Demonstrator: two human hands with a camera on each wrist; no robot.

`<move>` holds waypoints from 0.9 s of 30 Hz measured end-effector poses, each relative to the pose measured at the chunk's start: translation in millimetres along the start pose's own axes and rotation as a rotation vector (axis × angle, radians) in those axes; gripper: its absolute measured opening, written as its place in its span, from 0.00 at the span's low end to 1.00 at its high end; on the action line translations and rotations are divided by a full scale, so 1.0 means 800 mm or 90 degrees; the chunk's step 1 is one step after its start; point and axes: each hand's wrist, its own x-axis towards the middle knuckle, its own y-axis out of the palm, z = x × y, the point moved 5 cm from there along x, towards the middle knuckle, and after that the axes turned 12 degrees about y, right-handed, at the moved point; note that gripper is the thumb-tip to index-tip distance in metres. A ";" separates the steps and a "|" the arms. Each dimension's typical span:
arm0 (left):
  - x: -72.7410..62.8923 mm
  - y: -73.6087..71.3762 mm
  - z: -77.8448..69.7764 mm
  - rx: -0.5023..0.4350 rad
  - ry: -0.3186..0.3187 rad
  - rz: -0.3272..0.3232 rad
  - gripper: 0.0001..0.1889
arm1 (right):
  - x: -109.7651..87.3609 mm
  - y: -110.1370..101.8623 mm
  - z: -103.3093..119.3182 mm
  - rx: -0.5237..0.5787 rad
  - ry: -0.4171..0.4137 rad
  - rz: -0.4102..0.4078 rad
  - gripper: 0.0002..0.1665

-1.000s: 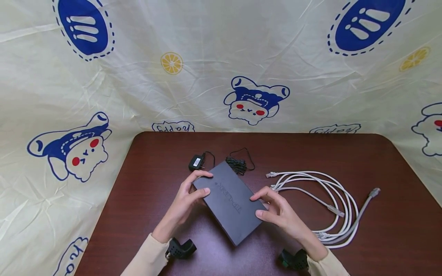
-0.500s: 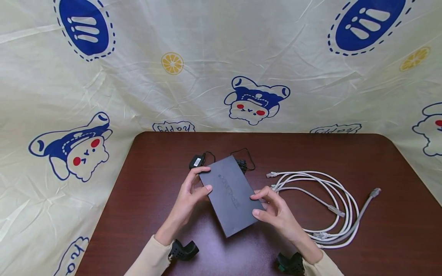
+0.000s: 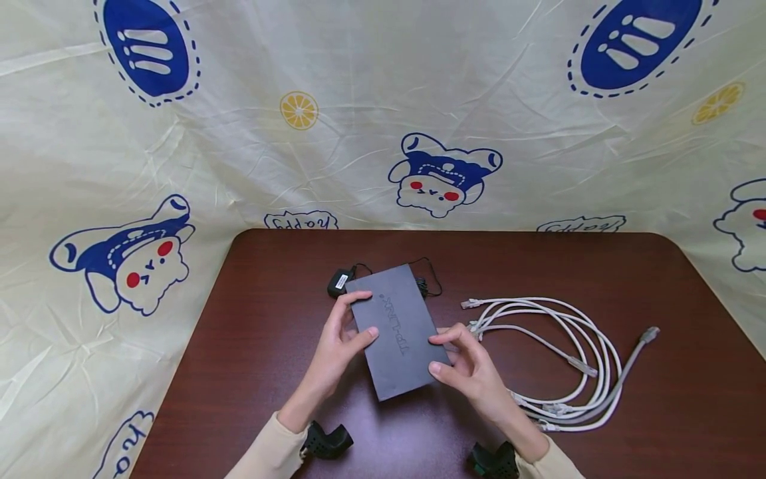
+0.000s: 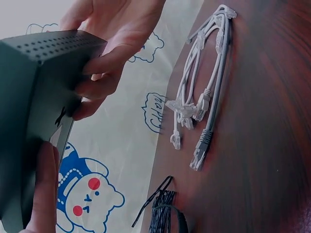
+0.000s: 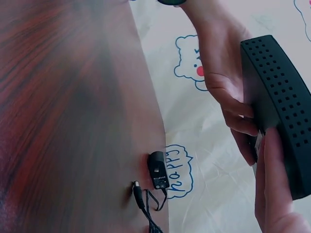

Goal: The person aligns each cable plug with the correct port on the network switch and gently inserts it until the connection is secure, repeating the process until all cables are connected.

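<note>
A dark grey network switch [image 3: 395,339] embossed "TP-LINK" is held above the middle of the table. My left hand [image 3: 335,349] grips its far left side, thumb and index finger on the top face. On the near right side my right hand [image 3: 475,372] pinches it the same way. Several fingers of both hands reach under the switch, as the left wrist view shows for the right hand [image 4: 119,34]. One wall of the switch [image 5: 286,107] has rows of vent holes in the right wrist view.
A black power adapter [image 3: 338,283] lies behind the switch, its bundled cord [image 3: 422,287] partly hidden. Its barrel plug [image 5: 138,194] shows in the right wrist view. To the right lie coiled white and grey Ethernet cables [image 3: 582,366]. A printed cloth [image 3: 359,166] hangs beyond the table.
The switch has turned clockwise as seen from the head, its far end swinging right and its near end left. My right hand has shifted slightly left; both hands keep their hold.
</note>
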 end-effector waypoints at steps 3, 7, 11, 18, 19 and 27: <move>0.001 -0.002 0.001 0.008 0.013 -0.014 0.27 | 0.000 0.002 0.000 -0.015 0.021 0.008 0.18; 0.003 -0.005 0.001 0.023 0.025 -0.025 0.26 | 0.001 0.005 0.000 -0.019 0.049 0.028 0.18; 0.003 -0.007 0.000 0.034 0.033 -0.028 0.26 | 0.001 0.007 0.000 -0.014 0.059 0.050 0.18; 0.005 -0.009 -0.001 0.019 0.036 -0.031 0.26 | 0.001 0.010 -0.002 -0.013 0.083 0.078 0.20; 0.005 -0.009 -0.001 0.018 0.035 -0.030 0.26 | 0.001 0.011 -0.001 -0.016 0.080 0.080 0.21; 0.007 -0.010 -0.003 0.025 0.031 -0.024 0.27 | 0.001 0.014 0.001 -0.016 0.078 0.092 0.21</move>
